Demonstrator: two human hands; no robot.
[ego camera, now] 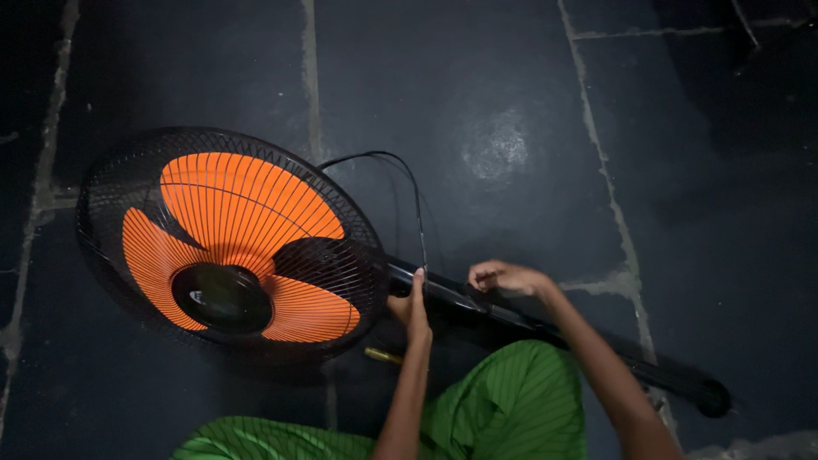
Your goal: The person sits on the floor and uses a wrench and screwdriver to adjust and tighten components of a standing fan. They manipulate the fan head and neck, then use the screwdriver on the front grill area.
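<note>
A pedestal fan is lying on its side on the dark stone-tile floor (511, 102). Its round black wire cage (230, 243) is enclosing three orange plastic blades (239, 204) and a black centre hub (220, 296); the blades are sitting wholly inside the cage, and nothing else is showing within it. The black pole of the fan (545, 328) is running from behind the cage toward the lower right, ending in a rounded black foot (711, 399). A thin black cord (409, 183) is arching up from the cage's rear and coming down to the pole. The left hand (413, 308) is gripping the pole just behind the cage, fingers wrapped around it, fingertip touching the cord. The right hand (504, 278) is resting on the pole a little further along, fingers curled tight; whether they are pinching anything cannot be told. A small brass-coloured fitting (383, 355) is lying on the floor near the left wrist. Green striped fabric (511, 400) is covering the person's knees below.
</note>
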